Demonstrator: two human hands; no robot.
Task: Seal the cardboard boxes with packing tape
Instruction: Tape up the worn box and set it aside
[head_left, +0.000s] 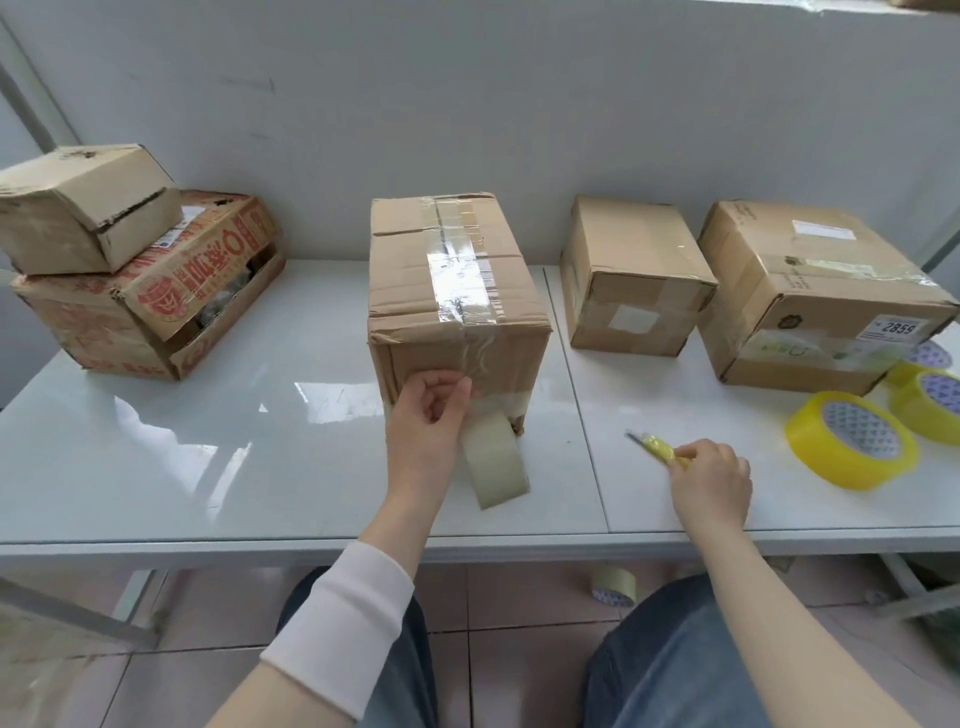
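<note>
Head view: middle box (452, 291) stands on the white table (208, 415), near the front edge. A tape strip (462, 270) runs over its top and down the front face. Left hand (428, 421) has its fingers curled, pinching that strip low on the front face. The tape roll (493, 462) hangs just below, touching the table. Right hand (709, 480) is closed round a yellow knife (657, 447), blade tip pointing toward the box, still apart from the tape.

Risks, as I judge them:
- The cut would come close to the left fingers, so a slip could nick them.
- Strip already looks wrinkled on the front face. A slack pinch could let it lift or fold onto itself.
- Once cut, the roll may tip or roll toward the table edge. One roll on the floor (615, 584) lies under the table already.

Room:
- Bare tabletop between knife and box, enough for the approach.
- Plain box (634, 270) sits just beside the middle box on the right, with a labelled box (810, 291) further right.
- Yellow rolls (852, 441) crowd the right front corner.
- Stacked boxes (140, 291) are well apart on the left.
</note>
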